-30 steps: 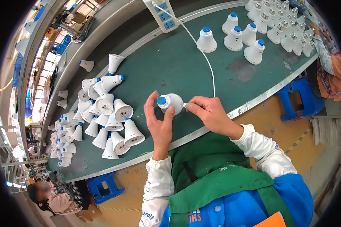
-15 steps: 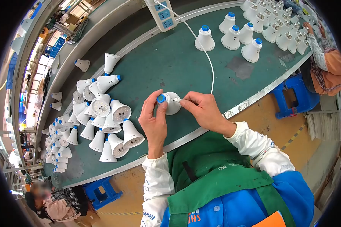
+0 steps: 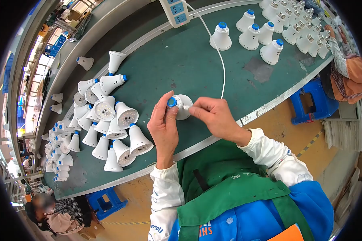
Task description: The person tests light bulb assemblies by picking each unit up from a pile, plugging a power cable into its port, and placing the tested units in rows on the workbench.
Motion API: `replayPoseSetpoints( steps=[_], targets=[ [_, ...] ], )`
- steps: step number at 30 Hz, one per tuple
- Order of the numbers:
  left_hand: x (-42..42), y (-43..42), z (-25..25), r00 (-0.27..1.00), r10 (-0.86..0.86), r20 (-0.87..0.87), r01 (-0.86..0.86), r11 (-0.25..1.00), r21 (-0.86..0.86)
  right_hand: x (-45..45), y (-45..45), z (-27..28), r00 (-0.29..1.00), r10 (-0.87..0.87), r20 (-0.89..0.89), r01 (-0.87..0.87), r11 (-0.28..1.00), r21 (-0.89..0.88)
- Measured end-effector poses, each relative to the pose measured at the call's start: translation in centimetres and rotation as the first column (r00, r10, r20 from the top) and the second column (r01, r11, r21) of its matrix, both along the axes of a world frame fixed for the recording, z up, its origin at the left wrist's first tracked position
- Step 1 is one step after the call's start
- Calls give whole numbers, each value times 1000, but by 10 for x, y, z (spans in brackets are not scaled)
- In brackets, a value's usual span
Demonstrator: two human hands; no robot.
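Note:
A white bulb-shaped lamp [image 3: 184, 105] with a blue cap stands on the green bench in front of me. My left hand [image 3: 165, 124] is closed around its left side, thumb and fingers at the blue cap [image 3: 172, 102]. My right hand [image 3: 215, 118] pinches the small white plug [image 3: 186, 107] of a cable against the lamp's side. Whether the plug is fully inserted, I cannot tell. The white cable [image 3: 222, 64] runs from my right hand up to a power strip [image 3: 175, 12] at the bench's far edge.
To the left, several similar lamps [image 3: 116, 128] lie heaped on the bench. Several blue-capped lamps [image 3: 250, 37] stand at the upper right, with rows of metal-ended ones [image 3: 291, 33] beyond. A co-worker [image 3: 348, 72] is at the far right, another person at lower left. Blue stools [image 3: 313, 102] flank the bench.
The view has shifted slightly, so the lamps on both sides sit a little differently in the frame. Both hands keep nearly the same place and grip on the lamp and plug.

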State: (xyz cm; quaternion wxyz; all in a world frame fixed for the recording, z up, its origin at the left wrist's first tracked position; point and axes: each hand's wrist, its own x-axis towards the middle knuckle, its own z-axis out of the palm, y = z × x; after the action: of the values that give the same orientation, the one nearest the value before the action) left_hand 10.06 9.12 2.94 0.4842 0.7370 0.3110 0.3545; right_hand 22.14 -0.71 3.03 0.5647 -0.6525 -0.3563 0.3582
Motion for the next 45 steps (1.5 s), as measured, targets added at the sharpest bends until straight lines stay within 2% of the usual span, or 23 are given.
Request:
replayPoseSetpoints(
  steps=[2,3,8,15,16,17,18,19,20,21,23,26,27,29,30,31,32,33,36,38,39,41,45],
  targets=[
    [-1,1,-1,1000,-14,-12,14,1000,15,3,4,-7,988,-123,-96,127,991,34],
    [-1,2,-1,1000,-12,-12,12,1000,14,3,4,-6,988,-121,-96,125,992,33],
    [0,2,-3,1000,8,14,-8,1000,13,0,2,-2,996,-80,-30,81,997,10],
    [2,0,-1,1000,-18,-24,20,998,61,4,-1,4,997,-34,-62,31,998,-61],
    [2,0,1,999,1,-42,2,996,85,10,2,7,999,-12,-42,10,998,-55],
    [6,1,1,1000,-11,-27,16,979,205,20,4,9,998,52,-23,-55,988,-144],
    [6,0,1,999,-24,-21,28,982,188,24,8,4,997,77,7,-76,990,-119],
    [5,1,1,998,-53,27,47,983,179,26,11,0,993,102,-67,-108,990,-95],
    [4,1,-1,994,-56,93,43,989,145,28,12,5,992,128,21,-126,987,-102],
    [7,1,-7,993,-44,108,25,985,173,29,12,2,992,115,-47,-120,987,-106],
    [8,-5,-6,978,-32,204,19,997,70,27,9,-2,995,66,-70,-75,989,-124],
    [6,-7,-3,978,-23,208,21,1000,9,19,10,-10,995,39,-93,-41,999,-18],
    [8,-8,-3,975,-31,221,31,1000,6,18,9,-9,996,30,-80,-31,999,-21],
    [7,-6,-2,980,-11,199,-4,998,71,13,11,-4,995,25,97,-25,1000,-6],
    [8,-5,-6,984,-2,177,-27,986,162,15,12,-4,989,63,137,-64,998,8],
    [8,-4,-9,987,3,160,-27,989,147,18,13,-4,980,89,176,-92,996,7],
    [7,-3,-7,993,11,118,-35,979,199,21,13,0,972,134,190,-127,991,-52],
    [6,-3,-6,996,-1,87,-12,989,147,24,14,7,964,174,201,-153,981,-115],
    [8,-4,-3,994,-15,106,6,996,86,32,12,20,964,114,239,-100,993,-69],
    [5,-4,-1,1000,-8,-9,9,986,164,40,9,22,958,54,281,-43,998,-43],
    [5,-3,-2,1000,-14,-6,14,967,253,43,7,22,945,64,319,-61,998,-19],
    [5,-4,1,998,-10,-61,26,961,277,45,2,22,935,60,350,-64,998,1],
    [4,-6,-5,995,-43,-85,55,988,145,42,-2,15,905,99,414,-93,995,-35]
  ],
)
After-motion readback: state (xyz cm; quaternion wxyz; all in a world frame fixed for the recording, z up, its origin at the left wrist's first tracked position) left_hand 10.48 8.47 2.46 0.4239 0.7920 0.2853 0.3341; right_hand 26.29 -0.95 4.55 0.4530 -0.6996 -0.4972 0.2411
